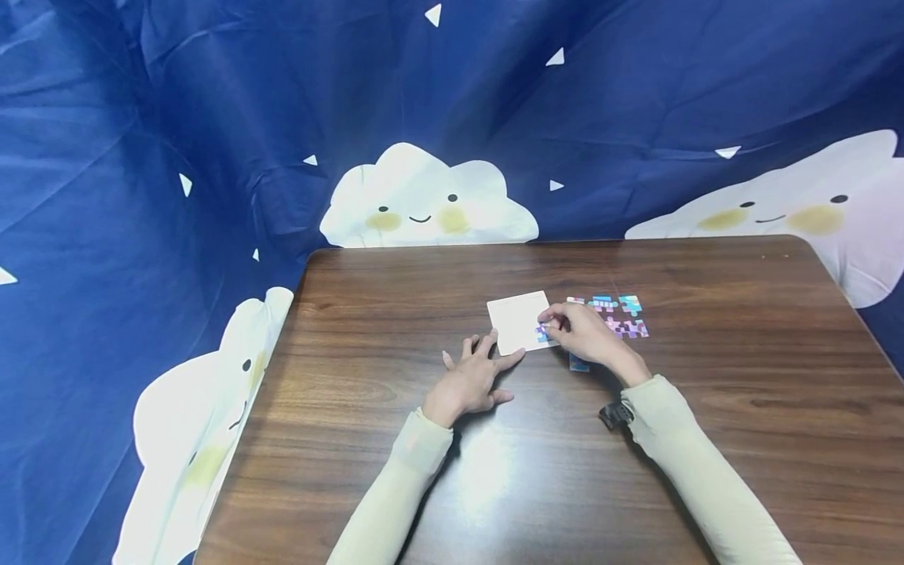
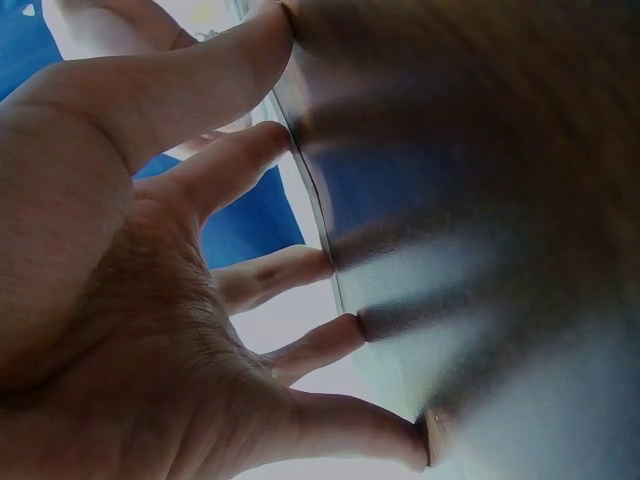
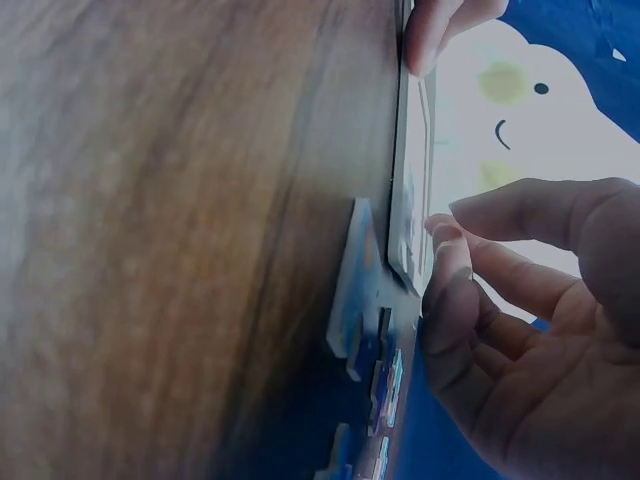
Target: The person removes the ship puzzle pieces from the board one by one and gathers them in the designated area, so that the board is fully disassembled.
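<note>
A white rectangular puzzle board (image 1: 515, 322) lies on the brown table, with a blue and purple puzzle piece (image 1: 542, 334) at its lower right. My left hand (image 1: 469, 384) rests with fingers spread, fingertips touching the board's near left edge and the table. In the left wrist view, the fingertips (image 2: 345, 330) press down on the surface. Over the right part of the board, my right hand (image 1: 582, 333) pinches a small puzzle piece between thumb and fingertips; the fingers mostly hide it. The right wrist view shows the thumb and curled fingers (image 3: 450, 290) close together beside the board (image 3: 410, 170).
Several loose puzzle pieces (image 1: 627, 327) in blue, pink and purple lie right of the board, some partly behind the right hand. Another blue piece (image 1: 579, 364) lies under the right wrist. A blue curtain (image 1: 452, 94) with white clouds hangs behind the table (image 1: 367, 329).
</note>
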Tool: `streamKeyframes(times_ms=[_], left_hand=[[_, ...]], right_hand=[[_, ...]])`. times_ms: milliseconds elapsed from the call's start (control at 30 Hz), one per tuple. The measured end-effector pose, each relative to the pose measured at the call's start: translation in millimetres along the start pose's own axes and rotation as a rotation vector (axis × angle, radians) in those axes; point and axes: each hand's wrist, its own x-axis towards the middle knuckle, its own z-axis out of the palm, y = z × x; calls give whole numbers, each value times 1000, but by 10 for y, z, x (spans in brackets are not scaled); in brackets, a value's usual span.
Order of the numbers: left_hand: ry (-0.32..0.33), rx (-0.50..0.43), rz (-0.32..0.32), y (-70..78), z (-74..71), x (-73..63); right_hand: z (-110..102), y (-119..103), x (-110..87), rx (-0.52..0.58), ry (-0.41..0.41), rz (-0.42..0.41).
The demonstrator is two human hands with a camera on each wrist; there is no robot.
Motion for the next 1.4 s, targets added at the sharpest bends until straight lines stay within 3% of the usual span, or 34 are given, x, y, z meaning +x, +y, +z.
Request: streamKeyframes(times_ms=[933, 1400], left_hand=[[6, 14, -4, 7, 9, -3], [-1, 16, 5, 11, -9, -5]], right_hand=[[24, 25, 18, -31, 17, 5], [23, 0, 12, -60, 79, -14]])
